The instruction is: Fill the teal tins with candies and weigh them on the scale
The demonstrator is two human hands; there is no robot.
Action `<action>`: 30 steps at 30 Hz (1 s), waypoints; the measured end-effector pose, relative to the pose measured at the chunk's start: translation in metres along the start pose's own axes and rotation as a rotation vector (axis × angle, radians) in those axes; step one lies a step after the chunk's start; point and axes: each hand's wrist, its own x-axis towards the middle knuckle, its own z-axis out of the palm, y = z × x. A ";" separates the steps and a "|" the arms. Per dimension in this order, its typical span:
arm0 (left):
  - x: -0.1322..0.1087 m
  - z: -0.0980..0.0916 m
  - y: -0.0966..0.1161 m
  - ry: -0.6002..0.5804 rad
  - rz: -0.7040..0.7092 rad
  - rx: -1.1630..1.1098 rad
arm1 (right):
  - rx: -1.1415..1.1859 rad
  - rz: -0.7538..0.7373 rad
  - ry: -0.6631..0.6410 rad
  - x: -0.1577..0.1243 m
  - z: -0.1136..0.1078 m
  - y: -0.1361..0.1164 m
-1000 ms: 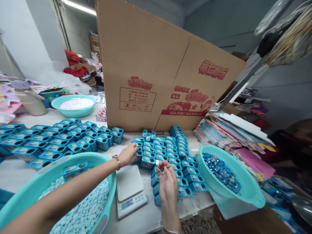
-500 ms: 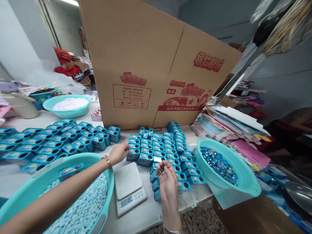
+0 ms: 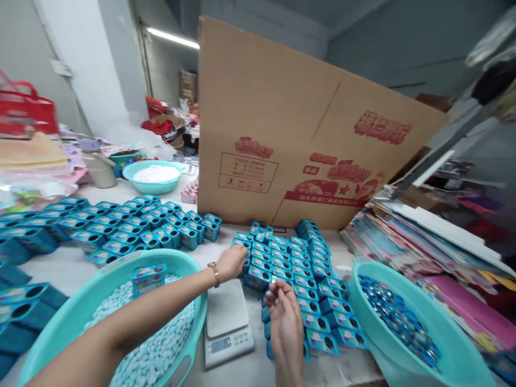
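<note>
My left hand (image 3: 233, 262), with a gold band at the wrist, reaches to the left edge of a block of small blue boxes (image 3: 281, 255) with dark round openings on top. Its fingers are bent together at a box there, and the fingertips are partly hidden. Lower and to the right, my right hand (image 3: 285, 322) is palm up with fingers curled in over the front boxes. A small pale, shiny patch shows at its fingertips, too small to name. A white digital scale (image 3: 226, 309) lies below my left wrist, its display lit.
At left, a turquoise basin (image 3: 38, 357) holds pale blue candies and one blue box (image 3: 148, 279). More blue boxes (image 3: 124, 228) stand behind it. At right, another turquoise basin (image 3: 363, 309) holds shiny blue pieces. A large cardboard sheet (image 3: 290, 107) stands behind; stacked printed sheets (image 3: 427, 242) lie right.
The view has swung left, so everything sits further right and slightly lower. Both hands remain at about the same boxes, with little movement of their own.
</note>
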 end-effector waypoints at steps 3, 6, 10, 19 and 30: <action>-0.015 -0.036 -0.035 0.065 -0.094 -0.023 | -0.218 0.011 -0.301 -0.017 0.040 0.015; -0.042 -0.087 -0.088 0.100 -0.211 -0.012 | -0.516 -0.087 -0.796 -0.038 0.091 0.041; -0.097 -0.141 -0.137 0.050 -0.273 0.021 | -1.074 -0.492 -1.318 -0.052 0.145 0.096; -0.189 -0.093 -0.152 -0.064 -0.278 0.120 | -1.668 -0.330 -1.729 -0.075 0.164 0.156; -0.123 -0.151 -0.053 0.181 -0.018 -0.051 | -1.693 -0.113 -1.613 -0.096 0.167 0.180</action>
